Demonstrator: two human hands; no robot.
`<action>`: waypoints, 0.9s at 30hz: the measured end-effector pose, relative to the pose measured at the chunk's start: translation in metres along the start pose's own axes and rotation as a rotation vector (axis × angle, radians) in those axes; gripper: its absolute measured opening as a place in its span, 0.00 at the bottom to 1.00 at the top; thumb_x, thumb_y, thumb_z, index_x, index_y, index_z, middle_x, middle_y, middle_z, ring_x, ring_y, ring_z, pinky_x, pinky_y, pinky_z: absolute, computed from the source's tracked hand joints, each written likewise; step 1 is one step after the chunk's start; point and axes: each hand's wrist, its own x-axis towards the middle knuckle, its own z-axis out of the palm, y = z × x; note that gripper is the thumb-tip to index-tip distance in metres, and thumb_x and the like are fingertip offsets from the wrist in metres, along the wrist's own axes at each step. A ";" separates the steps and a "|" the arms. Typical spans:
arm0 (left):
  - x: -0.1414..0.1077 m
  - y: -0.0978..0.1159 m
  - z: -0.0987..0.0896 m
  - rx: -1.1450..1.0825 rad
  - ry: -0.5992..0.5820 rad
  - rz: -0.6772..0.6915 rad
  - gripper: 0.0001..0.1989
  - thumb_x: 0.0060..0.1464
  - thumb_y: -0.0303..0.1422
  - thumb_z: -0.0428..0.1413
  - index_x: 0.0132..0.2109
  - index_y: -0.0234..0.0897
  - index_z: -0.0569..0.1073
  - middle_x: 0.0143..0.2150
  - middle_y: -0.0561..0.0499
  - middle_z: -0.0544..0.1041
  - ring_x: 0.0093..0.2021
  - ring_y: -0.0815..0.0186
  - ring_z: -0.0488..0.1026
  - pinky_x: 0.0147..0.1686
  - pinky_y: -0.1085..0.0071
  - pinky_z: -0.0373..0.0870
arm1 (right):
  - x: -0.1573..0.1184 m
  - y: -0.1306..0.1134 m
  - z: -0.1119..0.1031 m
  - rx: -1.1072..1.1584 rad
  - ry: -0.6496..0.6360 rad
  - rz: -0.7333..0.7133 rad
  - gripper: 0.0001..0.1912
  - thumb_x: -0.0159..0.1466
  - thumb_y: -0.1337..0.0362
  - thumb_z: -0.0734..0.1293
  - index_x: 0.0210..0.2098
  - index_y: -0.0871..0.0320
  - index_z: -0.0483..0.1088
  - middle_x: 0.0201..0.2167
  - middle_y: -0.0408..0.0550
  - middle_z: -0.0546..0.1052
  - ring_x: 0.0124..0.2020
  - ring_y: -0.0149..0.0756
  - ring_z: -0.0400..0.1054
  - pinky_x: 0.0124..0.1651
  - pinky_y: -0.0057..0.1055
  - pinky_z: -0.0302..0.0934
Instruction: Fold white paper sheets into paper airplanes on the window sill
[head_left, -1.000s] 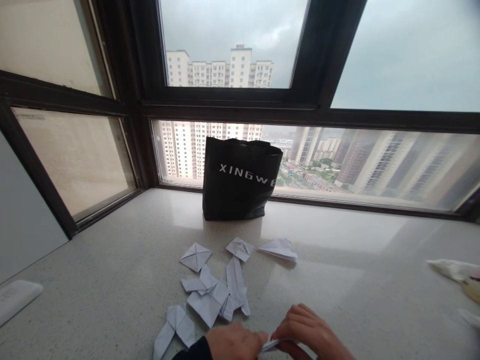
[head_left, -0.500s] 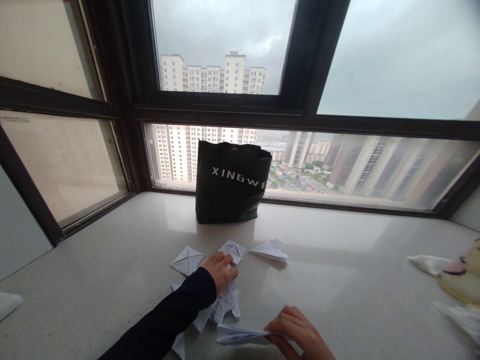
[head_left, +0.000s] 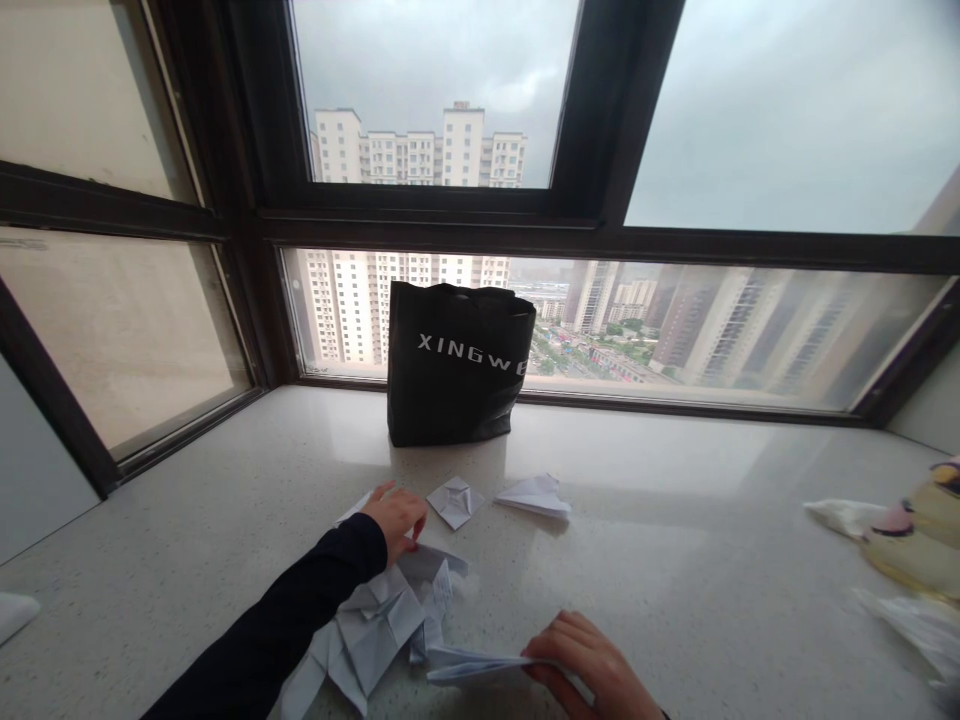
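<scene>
My left hand (head_left: 396,522) is closed, its fingers bent down at the top of a pile of folded white papers (head_left: 379,625). Thumb and fingertips pinch the edge of a folded paper (head_left: 433,562) there. Low in the view, my right hand (head_left: 589,662) is closed on a paper airplane (head_left: 476,664), whose layered folds point left. Beyond the left hand lies a folded paper square (head_left: 455,502). To its right rests another paper airplane (head_left: 534,497). My left hand and sleeve partly cover a paper behind them.
A black bag (head_left: 457,370) with white lettering stands upright against the window (head_left: 675,330). At the right edge is a yellowish plush-like thing (head_left: 915,540) with clear plastic around it. Everything lies on a pale speckled sill (head_left: 690,560). Something white (head_left: 16,615) shows at the left edge.
My left hand has moved left from beside the paper square, which is now uncovered. The papers under my left arm now show more and lie further left. My right hand still holds the paper airplane.
</scene>
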 end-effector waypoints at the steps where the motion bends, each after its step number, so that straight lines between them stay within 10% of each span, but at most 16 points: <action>1: 0.000 -0.003 -0.004 -0.009 0.009 -0.016 0.08 0.39 0.24 0.56 0.27 0.38 0.65 0.34 0.53 0.71 0.41 0.62 0.65 0.49 0.54 0.45 | 0.000 0.000 0.000 0.003 -0.001 -0.011 0.07 0.58 0.68 0.58 0.29 0.57 0.68 0.23 0.48 0.73 0.26 0.35 0.65 0.29 0.29 0.59; 9: 0.001 -0.015 -0.024 -0.041 -0.034 -0.057 0.19 0.44 0.27 0.51 0.45 0.39 0.59 0.37 0.52 0.71 0.38 0.65 0.69 0.40 0.68 0.62 | -0.003 -0.001 0.004 -0.003 0.003 -0.076 0.07 0.59 0.69 0.58 0.31 0.58 0.67 0.24 0.48 0.73 0.27 0.34 0.65 0.30 0.29 0.59; 17: -0.006 0.000 0.003 0.033 -0.141 -0.087 0.20 0.38 0.22 0.53 0.43 0.35 0.67 0.42 0.41 0.71 0.40 0.51 0.69 0.38 0.56 0.63 | -0.003 -0.001 0.003 0.002 0.020 -0.033 0.07 0.58 0.71 0.58 0.30 0.57 0.67 0.24 0.47 0.73 0.27 0.34 0.64 0.30 0.28 0.58; 27: -0.013 0.046 -0.020 -0.199 -0.039 0.110 0.14 0.53 0.27 0.42 0.46 0.39 0.65 0.43 0.52 0.73 0.41 0.71 0.69 0.41 0.79 0.62 | -0.002 -0.011 -0.004 -0.022 0.235 -0.137 0.05 0.59 0.68 0.59 0.30 0.56 0.66 0.21 0.42 0.72 0.25 0.32 0.62 0.36 0.33 0.51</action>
